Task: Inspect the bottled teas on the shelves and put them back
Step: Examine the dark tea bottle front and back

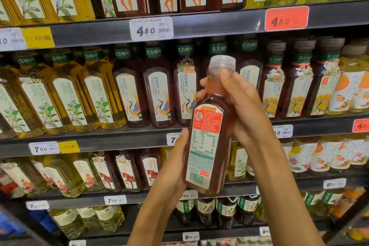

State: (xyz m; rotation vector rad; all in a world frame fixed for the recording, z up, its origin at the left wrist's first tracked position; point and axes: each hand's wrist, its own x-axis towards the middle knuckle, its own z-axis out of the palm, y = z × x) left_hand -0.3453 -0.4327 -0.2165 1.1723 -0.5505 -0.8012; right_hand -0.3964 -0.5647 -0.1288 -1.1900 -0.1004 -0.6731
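So both hands are on one tea bottle (207, 146), held up in front of the shelves (119, 140) with its back label facing the camera. That label has a red block on top and a nutrition table and barcode below. The tea inside is dark reddish brown and the cap (222, 62) is clear-ish plastic.

The left hand (175, 168) grips the lower part of the bottle from the left, thumb up along its edge. The right hand (242, 104) wraps around the bottle's neck and shoulder from the right, fingers curled just under the cap. The bottle tilts a little, cap leaning right.

Right behind the bottle is a row of dark bottles with crane labels (159, 98). Left of it are yellow tea bottles with leaf labels (65, 102). Above it, on the shelf edge, there's a white price tag (151, 28) reading 4.80, and a red price tag (286, 18) further right.
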